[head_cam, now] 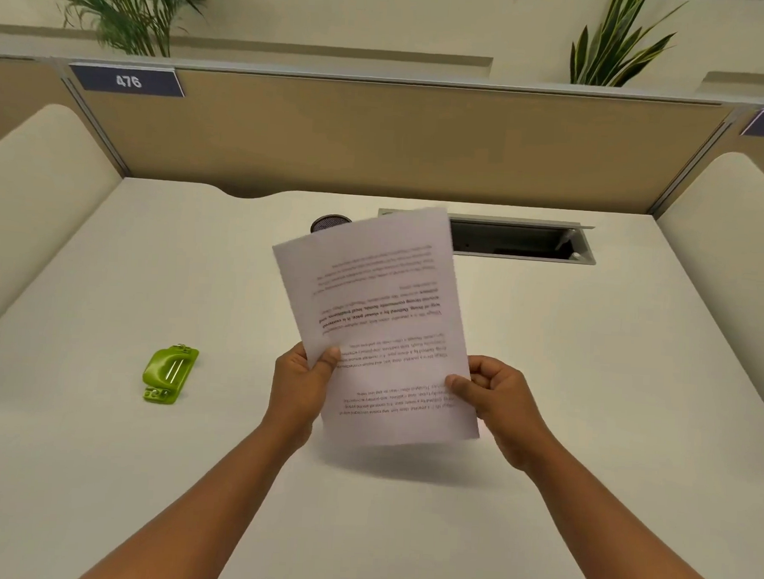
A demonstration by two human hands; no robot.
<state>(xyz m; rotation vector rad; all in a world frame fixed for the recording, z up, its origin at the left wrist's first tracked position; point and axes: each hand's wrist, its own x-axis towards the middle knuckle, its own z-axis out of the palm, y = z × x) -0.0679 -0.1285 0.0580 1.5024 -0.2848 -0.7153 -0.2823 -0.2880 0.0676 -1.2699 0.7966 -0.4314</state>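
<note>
A white printed paper sheet [372, 306], its text upside down to me, is lifted above the white desk [587, 388] and tilted to the left. My left hand [302, 384] pinches its lower left edge, thumb on the front. My right hand [494, 395] pinches the lower right edge, thumb on the printed side. A shadow of the sheet falls on the desk below it. Whether it is one sheet or a thin stack, I cannot tell.
A green hole punch [169, 373] lies on the desk to the left. A dark mesh cup [326, 223] stands behind the paper. An open cable tray [520, 241] is set into the desk at the back. A beige partition [379, 138] encloses the desk.
</note>
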